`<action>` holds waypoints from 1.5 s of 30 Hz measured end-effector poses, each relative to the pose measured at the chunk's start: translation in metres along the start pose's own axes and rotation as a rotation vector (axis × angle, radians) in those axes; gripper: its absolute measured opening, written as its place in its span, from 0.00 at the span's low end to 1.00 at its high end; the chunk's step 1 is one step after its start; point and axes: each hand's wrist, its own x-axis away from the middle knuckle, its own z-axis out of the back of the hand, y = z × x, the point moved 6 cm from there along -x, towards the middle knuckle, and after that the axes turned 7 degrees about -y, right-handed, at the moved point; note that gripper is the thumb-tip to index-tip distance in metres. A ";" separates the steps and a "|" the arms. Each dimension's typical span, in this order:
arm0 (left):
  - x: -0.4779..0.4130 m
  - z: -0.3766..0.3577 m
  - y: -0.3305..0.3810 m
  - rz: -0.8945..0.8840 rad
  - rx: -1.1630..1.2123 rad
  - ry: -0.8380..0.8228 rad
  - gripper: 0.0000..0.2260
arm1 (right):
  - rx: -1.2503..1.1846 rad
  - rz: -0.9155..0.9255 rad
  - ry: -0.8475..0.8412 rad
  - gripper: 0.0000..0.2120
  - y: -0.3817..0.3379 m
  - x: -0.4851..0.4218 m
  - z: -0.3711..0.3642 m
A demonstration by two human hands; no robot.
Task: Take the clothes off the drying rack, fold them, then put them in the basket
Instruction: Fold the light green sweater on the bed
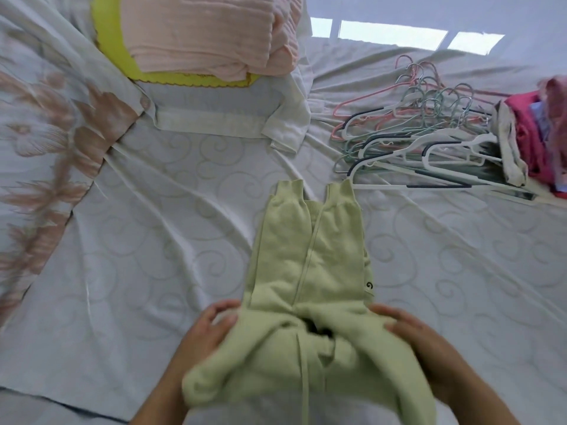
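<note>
Light green sweatpants (306, 271) lie on the white bed sheet (153, 240), cuffs pointing away from me and the waistband bunched near my body, with a drawstring hanging down. My left hand (205, 329) grips the waist end at its left side. My right hand (411, 329) grips the same end at its right side. A basket (509, 142) with pink and red clothes in it sits at the far right edge, partly cut off. The drying rack is out of view.
A heap of plastic hangers (423, 130) lies at the back right of the bed. A pink folded blanket (208, 35) sits on a yellow cloth (116, 50) at the back. A floral patterned cover (40, 142) lies along the left side.
</note>
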 end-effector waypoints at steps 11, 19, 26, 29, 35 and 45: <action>-0.159 -0.031 0.099 0.053 0.288 -0.126 0.10 | -0.059 -0.046 0.150 0.22 -0.094 -0.139 0.022; -0.199 -0.011 0.078 0.038 -0.319 0.100 0.24 | 0.415 0.188 0.461 0.18 -0.091 -0.156 0.043; -0.163 -0.037 0.044 0.180 -0.081 0.018 0.23 | 0.153 -0.005 0.264 0.23 -0.060 -0.148 0.024; -0.142 -0.039 0.040 0.304 0.210 -0.148 0.17 | 0.015 -0.139 0.031 0.15 -0.055 -0.126 0.021; -0.095 -0.060 0.022 0.371 0.420 -0.126 0.14 | -0.289 -0.171 -0.020 0.19 -0.026 -0.087 0.024; -0.022 -0.084 0.046 0.194 0.114 -0.040 0.16 | 0.062 0.020 0.233 0.24 -0.034 0.009 0.056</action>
